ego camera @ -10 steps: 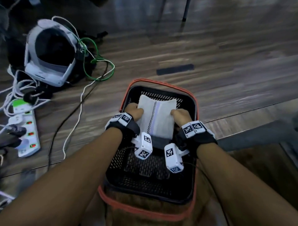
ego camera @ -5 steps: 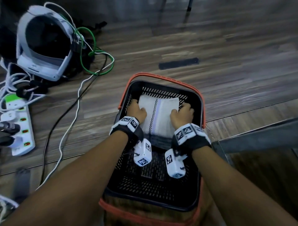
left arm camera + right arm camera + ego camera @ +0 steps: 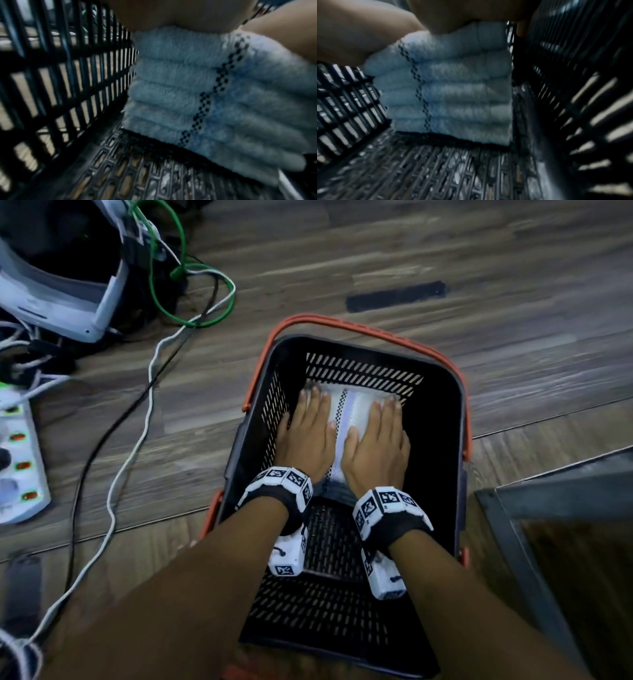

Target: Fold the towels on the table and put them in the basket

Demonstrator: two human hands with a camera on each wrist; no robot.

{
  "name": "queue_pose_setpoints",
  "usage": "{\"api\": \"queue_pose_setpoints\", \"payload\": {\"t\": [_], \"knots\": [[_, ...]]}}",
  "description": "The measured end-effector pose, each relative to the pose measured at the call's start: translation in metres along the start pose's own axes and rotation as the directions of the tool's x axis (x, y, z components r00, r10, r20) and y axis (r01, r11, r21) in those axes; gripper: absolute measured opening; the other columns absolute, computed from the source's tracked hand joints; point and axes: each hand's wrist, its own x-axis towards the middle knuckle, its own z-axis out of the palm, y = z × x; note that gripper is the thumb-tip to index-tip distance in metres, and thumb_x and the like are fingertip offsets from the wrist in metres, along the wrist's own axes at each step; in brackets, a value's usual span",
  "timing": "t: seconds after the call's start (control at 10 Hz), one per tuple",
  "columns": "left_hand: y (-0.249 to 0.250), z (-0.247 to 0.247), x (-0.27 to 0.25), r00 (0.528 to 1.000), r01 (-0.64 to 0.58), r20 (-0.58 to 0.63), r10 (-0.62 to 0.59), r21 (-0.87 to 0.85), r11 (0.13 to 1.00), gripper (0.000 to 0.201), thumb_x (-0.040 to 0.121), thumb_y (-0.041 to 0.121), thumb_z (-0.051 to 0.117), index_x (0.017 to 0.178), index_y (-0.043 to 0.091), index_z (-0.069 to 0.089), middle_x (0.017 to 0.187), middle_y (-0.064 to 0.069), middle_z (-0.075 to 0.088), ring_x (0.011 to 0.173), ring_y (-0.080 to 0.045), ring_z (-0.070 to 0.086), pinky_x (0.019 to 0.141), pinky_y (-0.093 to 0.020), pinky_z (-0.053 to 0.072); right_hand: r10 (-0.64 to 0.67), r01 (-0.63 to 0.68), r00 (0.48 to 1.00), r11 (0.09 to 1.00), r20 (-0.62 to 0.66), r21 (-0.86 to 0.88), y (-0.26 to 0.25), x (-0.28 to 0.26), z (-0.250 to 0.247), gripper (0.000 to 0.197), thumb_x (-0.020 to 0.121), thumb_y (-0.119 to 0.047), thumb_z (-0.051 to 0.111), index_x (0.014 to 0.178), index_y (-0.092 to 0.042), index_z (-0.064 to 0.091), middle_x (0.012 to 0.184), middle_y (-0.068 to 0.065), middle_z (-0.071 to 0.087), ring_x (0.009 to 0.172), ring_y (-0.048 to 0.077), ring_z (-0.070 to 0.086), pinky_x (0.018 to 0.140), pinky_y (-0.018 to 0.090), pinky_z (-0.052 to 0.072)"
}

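Head view shows us both hands flat on a stack of folded white terry towels (image 3: 354,409) with a checked dark stripe and a pale blue band, sitting at the far end of the black slatted plastic basket (image 3: 442,460) with an orange handle. Our left hand (image 3: 306,436) lies palm down with fingers straight and spread lightly over the left half of the top towel; our right hand (image 3: 376,443) does the same on the right half. Neither grips anything; both only press.

From the wrist cameras we count several folded layers piled one on another, the stack (image 3: 197,94) resting on the basket's mesh floor (image 3: 436,169), its right edge near the side wall.

We judge the folding and placing of these towels done, and this press is the settling touch. The near half of the basket floor is bare. No table shows, so we cannot tell whether more towels wait there.
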Motion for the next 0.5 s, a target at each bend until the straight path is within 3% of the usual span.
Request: {"api": "queue_pose_setpoints", "payload": {"t": [0.2, 0.3, 0.4, 0.5], "knots": [[-0.001, 0.007, 0.003, 1.0, 0.011, 0.008, -0.011, 0.023, 1.0, 0.055, 0.099, 0.031, 0.018, 0.15, 0.019, 0.002, 0.159, 0.001, 0.001, 0.147, -0.015, -0.002, 0.118, -0.041, 0.014, 0.0, 0.0, 1.0, 1.0, 0.013, 0.022, 0.002, 0.0, 0.008, 0.059, 0.093, -0.032, 0.034, 0.144, -0.003, 0.028, 0.155, 0.015, 0.02, 0.144, 0.028, 0.018, 0.107, 0.04, 0.035], [0.005, -0.003, -0.001, 0.992, 0.047, 0.111, -0.054, 0.068, 0.997, 0.055, 0.1, 0.032, 0.017, 0.15, 0.018, -0.002, 0.159, 0.0, -0.008, 0.146, -0.017, -0.007, 0.118, -0.044, 0.012, 0.011, -0.003, 0.983, 0.999, 0.182, -0.04, -0.003, 0.0, -0.01, 0.06, 0.096, -0.032, 0.032, 0.147, -0.004, 0.018, 0.158, 0.014, 0.008, 0.147, 0.025, 0.005, 0.104, 0.042, 0.037], [0.02, -0.034, -0.006, 0.954, 0.1, 0.274, -0.122, 0.094, 0.991, 0.055, 0.1, 0.029, 0.021, 0.15, 0.016, 0.002, 0.159, -0.002, -0.008, 0.146, -0.022, -0.004, 0.116, -0.049, 0.01, 0.057, -0.009, 0.903, 0.993, 0.427, -0.114, -0.009, 0.005, -0.042, 0.061, 0.097, -0.033, 0.031, 0.149, -0.007, 0.01, 0.159, 0.009, -0.002, 0.147, 0.021, -0.006, 0.102, 0.045, 0.037], [0.032, -0.066, -0.027, 0.907, 0.118, 0.384, -0.175, 0.166, 0.979, 0.042, 0.097, 0.027, 0.031, 0.136, 0.011, 0.036, 0.148, -0.01, 0.033, 0.135, -0.028, 0.034, 0.106, -0.05, 0.028, 0.058, 0.016, 0.8, 0.993, 0.597, -0.118, -0.01, 0.0, -0.082, 0.047, 0.094, -0.031, 0.038, 0.134, -0.007, 0.036, 0.146, 0.013, 0.031, 0.137, 0.026, 0.029, 0.097, 0.044, 0.038]]}}
